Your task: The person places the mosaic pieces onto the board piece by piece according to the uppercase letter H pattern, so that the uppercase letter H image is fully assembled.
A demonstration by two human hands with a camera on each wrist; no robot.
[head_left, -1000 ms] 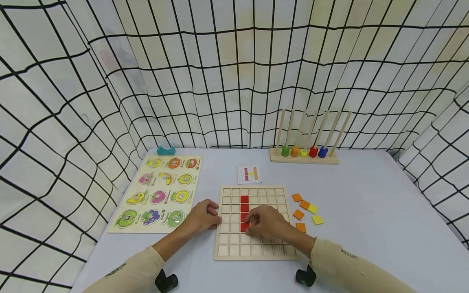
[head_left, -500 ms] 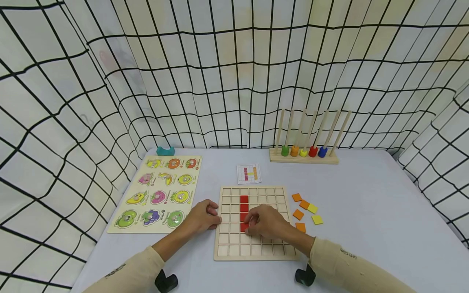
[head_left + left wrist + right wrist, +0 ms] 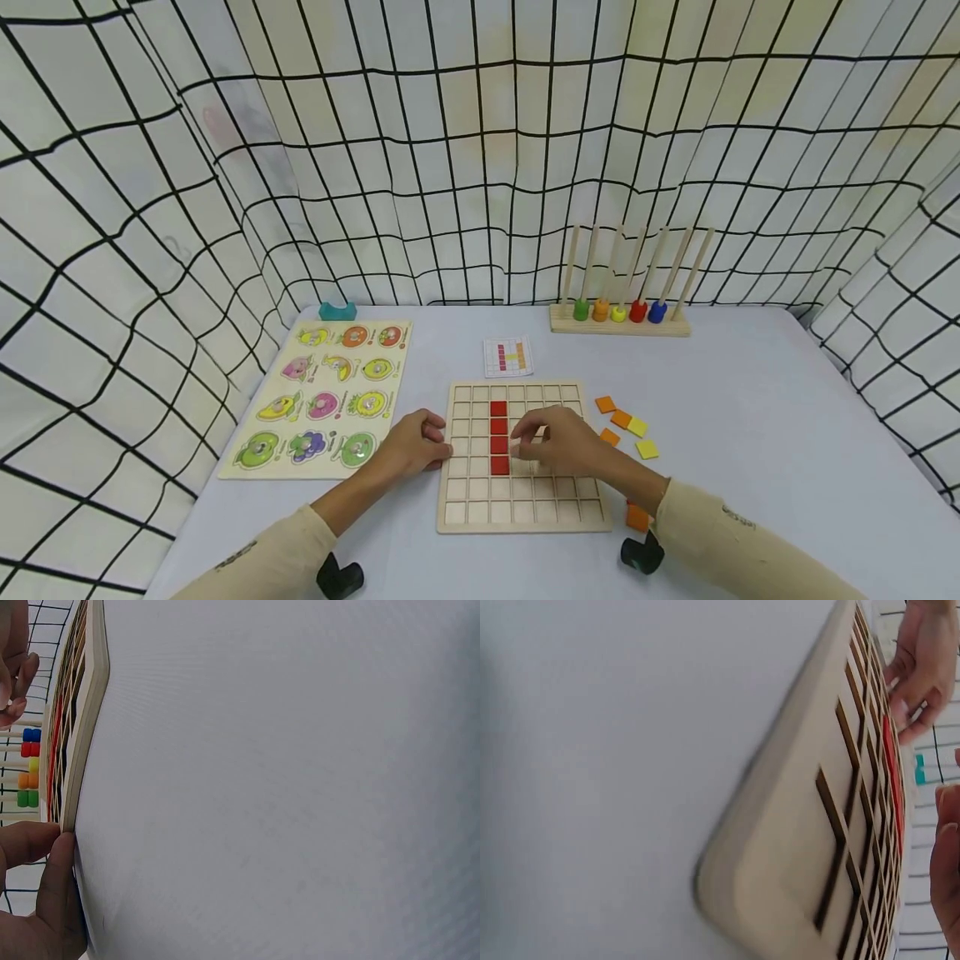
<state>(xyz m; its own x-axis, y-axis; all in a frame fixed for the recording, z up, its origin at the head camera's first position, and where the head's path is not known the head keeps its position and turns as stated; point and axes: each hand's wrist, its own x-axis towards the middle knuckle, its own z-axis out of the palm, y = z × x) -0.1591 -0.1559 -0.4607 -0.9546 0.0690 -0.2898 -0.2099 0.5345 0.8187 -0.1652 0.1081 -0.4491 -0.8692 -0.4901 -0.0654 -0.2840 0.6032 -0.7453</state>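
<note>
A wooden grid board (image 3: 472, 517) lies on the white table, with a column of red square tiles (image 3: 498, 426) set in its cells. My left hand (image 3: 414, 442) grips the board's left edge, finger and thumb meeting at the rim in the left wrist view. Just right of the red column, my right hand (image 3: 558, 440) hovers over the board with bent fingers and nothing visible between them. Part of the right hand (image 3: 946, 862) also shows at the right side of the right wrist view, apart from the board.
Loose orange tiles (image 3: 604, 404) and yellow tiles (image 3: 647, 450) lie right of the board; another orange patch (image 3: 637, 517) shows beside the right sleeve. Behind stand a pattern card (image 3: 508, 357) and a peg abacus (image 3: 619, 325). A fruit puzzle (image 3: 318, 400) lies left; netted walls surround the table.
My right hand has lifted off the lowest red tile and shifted slightly right, uncovering the red column. My left hand stays at the board's edge.
</note>
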